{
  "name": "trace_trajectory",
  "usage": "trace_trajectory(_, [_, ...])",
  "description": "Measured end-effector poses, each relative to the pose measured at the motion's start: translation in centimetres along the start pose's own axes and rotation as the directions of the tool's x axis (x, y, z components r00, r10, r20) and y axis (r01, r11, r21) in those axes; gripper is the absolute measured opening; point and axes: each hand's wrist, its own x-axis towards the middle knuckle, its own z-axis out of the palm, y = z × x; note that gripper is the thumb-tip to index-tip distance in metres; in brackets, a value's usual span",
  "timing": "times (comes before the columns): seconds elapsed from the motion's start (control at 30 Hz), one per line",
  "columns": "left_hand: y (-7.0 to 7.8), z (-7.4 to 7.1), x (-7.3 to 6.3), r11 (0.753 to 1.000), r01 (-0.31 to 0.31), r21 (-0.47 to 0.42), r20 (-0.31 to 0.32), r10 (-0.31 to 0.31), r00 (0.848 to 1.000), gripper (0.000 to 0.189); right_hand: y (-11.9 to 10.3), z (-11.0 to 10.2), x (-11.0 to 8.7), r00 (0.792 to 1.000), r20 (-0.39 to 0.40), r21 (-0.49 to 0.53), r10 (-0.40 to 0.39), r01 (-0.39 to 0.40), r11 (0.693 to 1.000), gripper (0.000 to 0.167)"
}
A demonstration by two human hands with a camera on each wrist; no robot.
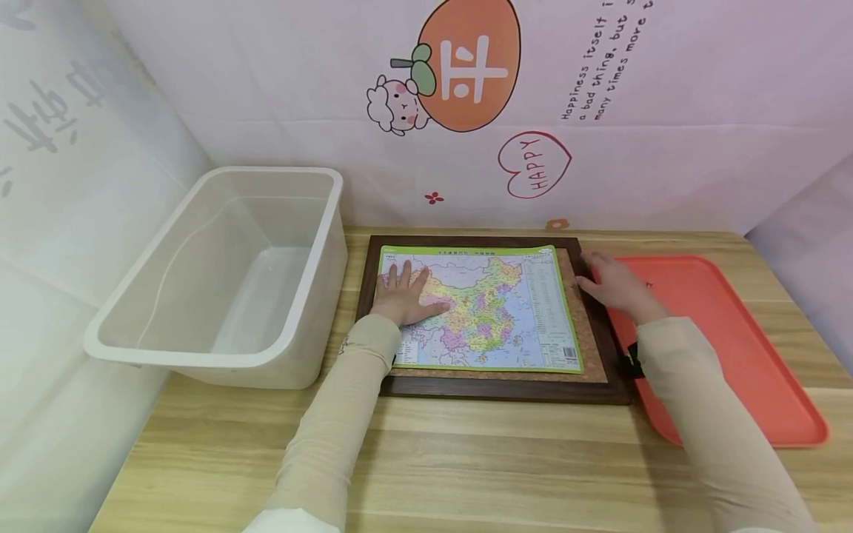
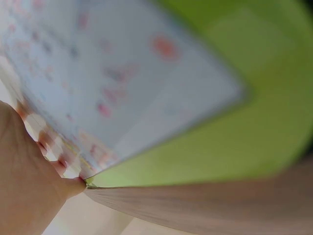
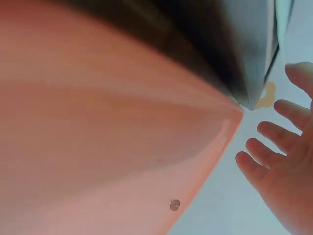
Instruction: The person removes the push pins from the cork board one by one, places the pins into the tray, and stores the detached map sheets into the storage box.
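Observation:
A green-bordered map sheet (image 1: 493, 296) lies on a cork board (image 1: 589, 333) with a dark wooden frame (image 1: 506, 389). My left hand (image 1: 403, 297) rests on the map's left part with its fingers spread. In the left wrist view the map (image 2: 161, 93) fills much of the picture, its green border blurred and close. My right hand (image 1: 616, 285) is by the frame's right edge, over the side of a red tray (image 1: 726, 333). In the right wrist view the fingers of that hand (image 3: 288, 152) are spread and grip nothing; whether they touch the frame I cannot tell.
A white plastic tub (image 1: 306, 296) stands at the left of the wooden table (image 1: 493, 474). Behind the table hangs a printed cloth (image 1: 633, 170) with cartoons and lettering. A small black object (image 1: 629, 363) shows between the frame and the right sleeve.

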Motion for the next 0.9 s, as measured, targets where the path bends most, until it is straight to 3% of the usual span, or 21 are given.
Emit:
trace_trajectory(0.2, [0.09, 0.03, -0.06, 1.0, 0.0, 0.002, 0.006, 0.0, 1.0, 0.089, 0.33, 0.41, -0.15, 0.998, 0.062, -0.154, -0.032, 0.041, 0.987, 0.076])
trace_trajectory(0.4, [0.16, 0.03, -0.09, 1.0, -0.001, 0.006, 0.005, 0.001, 1.0, 0.089, 0.26, 0.73, -0.48, 0.993, 0.11, -0.229, -0.041, 0.066, 0.971, 0.078])
trace_trajectory(0.9, [-0.14, 0.18, 0.3, 1.0, -0.006, 0.003, -0.021, 0.006, 1.0, 0.091, 0.05, 1.08, -0.68, 0.987, 0.161, -0.243, -0.027, 0.066, 0.968, 0.074])
